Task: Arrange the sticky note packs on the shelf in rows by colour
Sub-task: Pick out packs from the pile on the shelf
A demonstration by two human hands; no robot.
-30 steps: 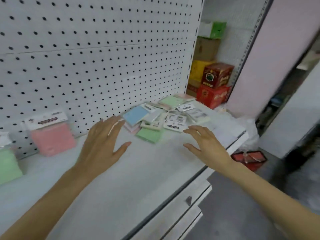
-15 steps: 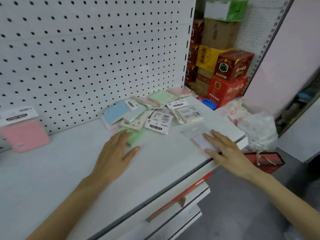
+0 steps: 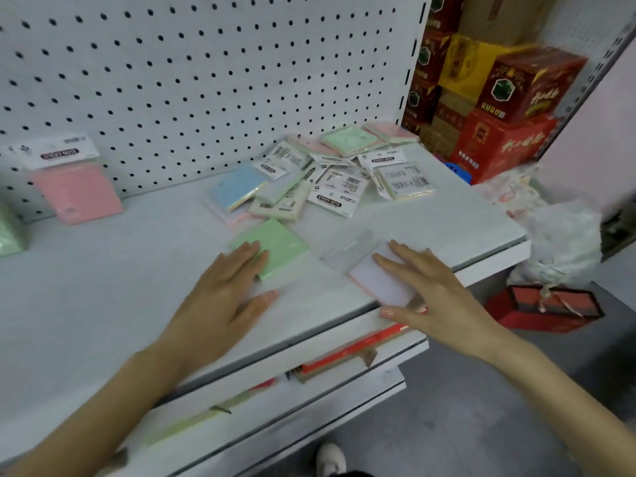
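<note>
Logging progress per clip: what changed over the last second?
Both hands came down from hovering: the left hand rests flat on the green pack, the right hand on the pale pack at the shelf edge. Neither pack is lifted. The pile and pink pack stayed.

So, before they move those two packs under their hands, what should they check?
1. Flat contact of the left hand on the green pack: ok.
2. The right hand rests on the pale pack: ok.
3. Pale pack well clear of the shelf front edge: not ok, it lies right at it.
4. Pale pack's colour: cannot tell, whitish, pinkish rim.
5. The pink pack stands against the pegboard, starting a row: ok.
6. The pile sorted: not ok, colours mixed.
</note>
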